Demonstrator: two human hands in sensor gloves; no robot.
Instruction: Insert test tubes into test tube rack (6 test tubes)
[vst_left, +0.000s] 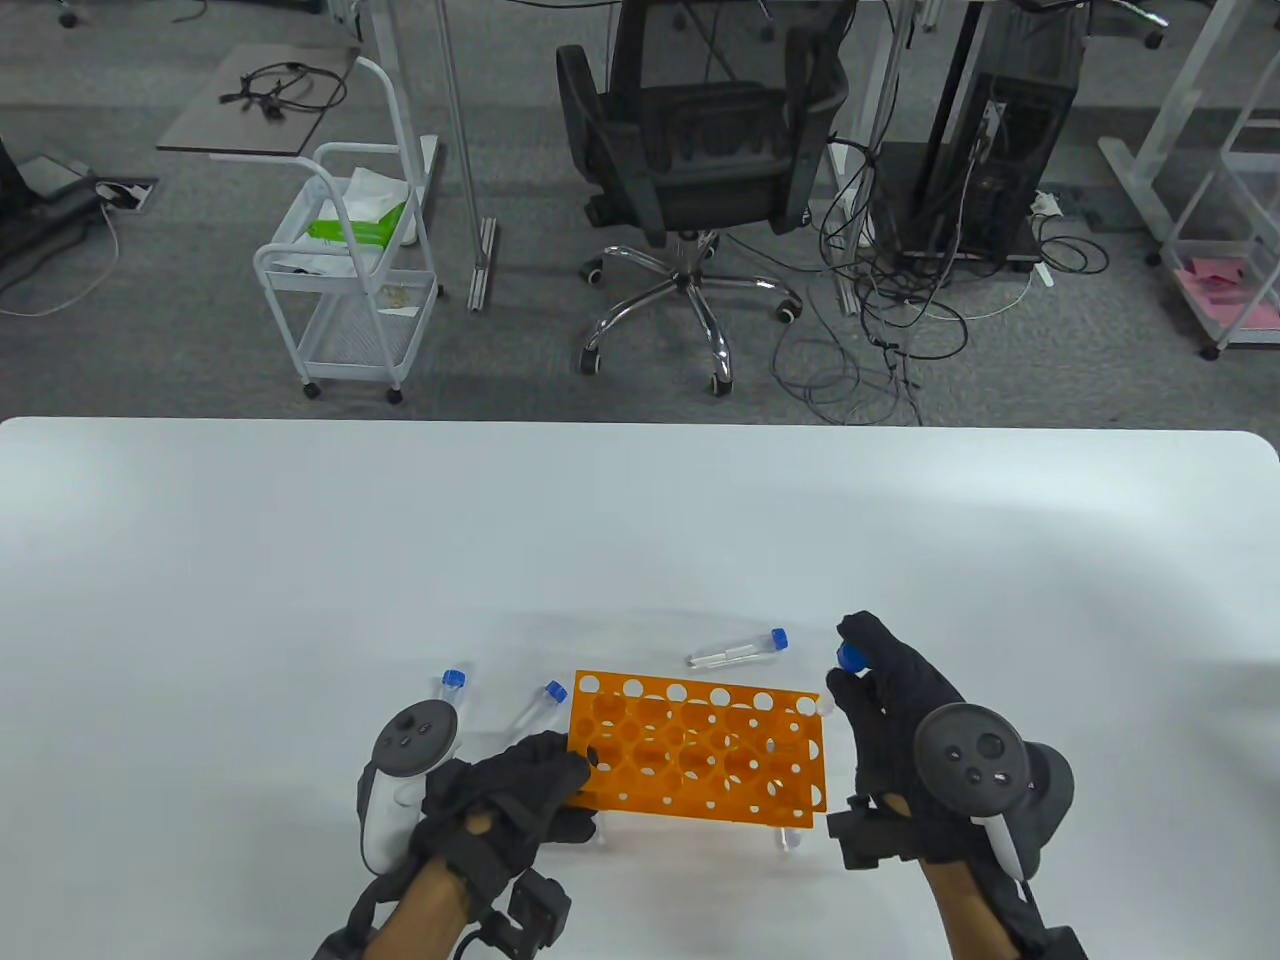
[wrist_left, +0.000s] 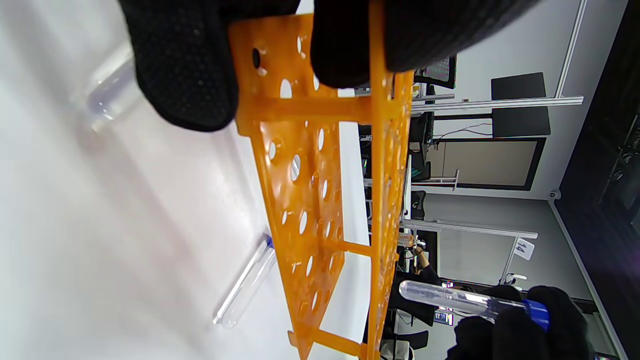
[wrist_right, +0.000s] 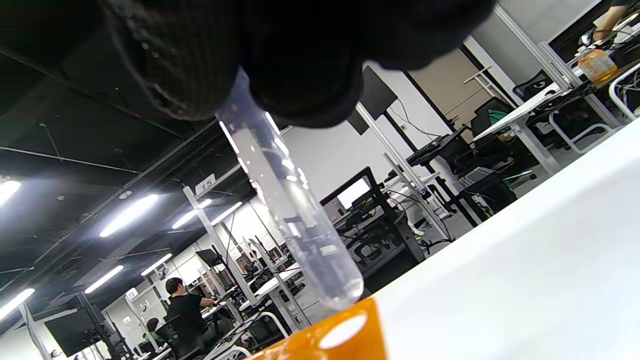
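Just above the orange rack's (vst_left: 697, 750) right end, a capped tube (wrist_right: 290, 215) hung in the right hand's (vst_left: 900, 715) pinch, tip over a corner hole. Left hand (vst_left: 510, 800) gripped the rack's left edge. Three more tubes lay behind the rack, with open table beyond.

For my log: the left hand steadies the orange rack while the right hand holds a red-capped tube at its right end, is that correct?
Nearly: the cap is blue, not red, as the table view shows. The left hand does steady the orange rack, and the right hand holds the tube at the rack's right end.
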